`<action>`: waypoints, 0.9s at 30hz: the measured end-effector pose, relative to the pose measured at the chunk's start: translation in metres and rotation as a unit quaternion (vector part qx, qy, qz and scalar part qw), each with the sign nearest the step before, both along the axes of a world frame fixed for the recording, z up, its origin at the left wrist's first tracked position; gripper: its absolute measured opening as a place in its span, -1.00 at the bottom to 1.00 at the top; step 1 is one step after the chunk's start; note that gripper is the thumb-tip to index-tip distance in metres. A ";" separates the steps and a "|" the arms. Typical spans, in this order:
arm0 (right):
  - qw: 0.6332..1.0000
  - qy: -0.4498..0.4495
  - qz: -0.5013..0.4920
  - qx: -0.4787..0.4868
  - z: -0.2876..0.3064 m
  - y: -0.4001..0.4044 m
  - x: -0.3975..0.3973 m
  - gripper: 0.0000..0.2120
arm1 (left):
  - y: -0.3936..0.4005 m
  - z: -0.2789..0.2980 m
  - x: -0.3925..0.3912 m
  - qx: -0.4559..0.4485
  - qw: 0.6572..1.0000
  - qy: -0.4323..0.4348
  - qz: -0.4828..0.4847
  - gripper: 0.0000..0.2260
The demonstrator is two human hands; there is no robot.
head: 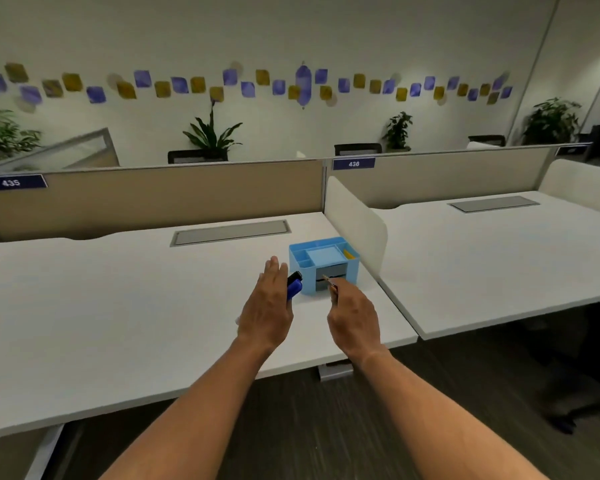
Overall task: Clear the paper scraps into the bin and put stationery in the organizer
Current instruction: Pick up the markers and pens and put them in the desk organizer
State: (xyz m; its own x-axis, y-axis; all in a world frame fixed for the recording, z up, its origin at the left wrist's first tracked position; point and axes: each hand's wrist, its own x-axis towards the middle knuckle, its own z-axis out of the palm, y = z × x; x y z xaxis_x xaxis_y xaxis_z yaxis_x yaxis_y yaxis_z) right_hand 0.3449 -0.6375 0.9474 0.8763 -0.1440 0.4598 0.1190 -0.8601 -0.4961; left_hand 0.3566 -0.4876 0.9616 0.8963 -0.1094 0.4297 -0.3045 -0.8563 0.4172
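A light blue desk organizer [297,261] with several top compartments and a grey drawer front stands on the white desk [118,306] near its right edge. A yellow item lies in its right compartment. My left hand [267,306] holds a blue marker with a black cap [294,285], just left of the organizer. My right hand [352,313] pinches a thin pencil-like stick [330,282], whose tip points at the drawer front. No paper scraps or bin show in view.
A white rounded divider [357,220] separates this desk from the neighbouring desk [499,258] on the right. A beige partition [153,199] closes the back. A grey cable hatch [229,232] lies behind the organizer. A dark chair base [565,407] stands on the floor at the right.
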 end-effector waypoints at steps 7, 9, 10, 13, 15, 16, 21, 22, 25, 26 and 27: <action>1.000 0.008 0.008 -0.012 -0.001 -0.008 0.074 -0.76 | -0.014 -0.016 0.071 -0.060 0.998 0.020 -0.013 -0.48; 1.000 0.003 0.000 0.014 -0.003 -0.008 0.101 -0.76 | -0.019 -0.022 0.096 -0.123 0.992 0.023 -0.012 -0.54; 0.999 0.007 -0.006 0.037 -0.004 -0.007 0.115 -0.74 | -0.021 -0.024 0.109 -0.154 0.988 0.029 -0.007 -0.56; 0.996 0.014 -0.007 0.088 -0.006 -0.002 0.155 -0.71 | -0.023 -0.031 0.145 -0.190 0.980 0.050 -0.008 -0.56; 0.994 0.009 -0.009 0.105 -0.007 0.003 0.182 -0.67 | -0.020 -0.036 0.171 -0.185 0.981 0.054 -0.015 -0.58; 0.994 0.010 -0.013 0.111 -0.009 0.005 0.195 -0.63 | -0.018 -0.040 0.185 -0.182 0.982 0.056 -0.015 -0.59; 0.982 0.042 -0.041 0.179 -0.027 0.006 0.244 -0.49 | -0.009 -0.057 0.231 -0.187 0.979 0.085 0.001 -0.57; 0.979 0.050 -0.044 0.194 -0.030 0.006 0.253 -0.48 | -0.009 -0.060 0.237 -0.191 0.977 0.091 0.003 -0.57; 0.969 0.062 -0.037 0.236 -0.033 0.008 0.281 -0.47 | -0.007 -0.065 0.257 -0.194 0.976 0.098 0.011 -0.56; 0.964 0.065 -0.026 0.255 -0.034 0.009 0.290 -0.46 | -0.007 -0.067 0.262 -0.197 0.975 0.099 0.017 -0.55; 0.958 0.070 -0.016 0.279 -0.036 0.010 0.299 -0.46 | -0.007 -0.069 0.267 -0.202 0.974 0.102 0.025 -0.55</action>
State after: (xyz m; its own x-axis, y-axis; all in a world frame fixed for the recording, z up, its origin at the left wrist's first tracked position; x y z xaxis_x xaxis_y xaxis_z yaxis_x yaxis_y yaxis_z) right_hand 0.6438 -0.6272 0.9118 0.9145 -0.3610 0.1824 -0.0036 -0.4582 -0.8888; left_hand 0.6235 -0.4950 0.8922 0.9675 0.0776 0.2407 -0.1419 -0.6213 0.7706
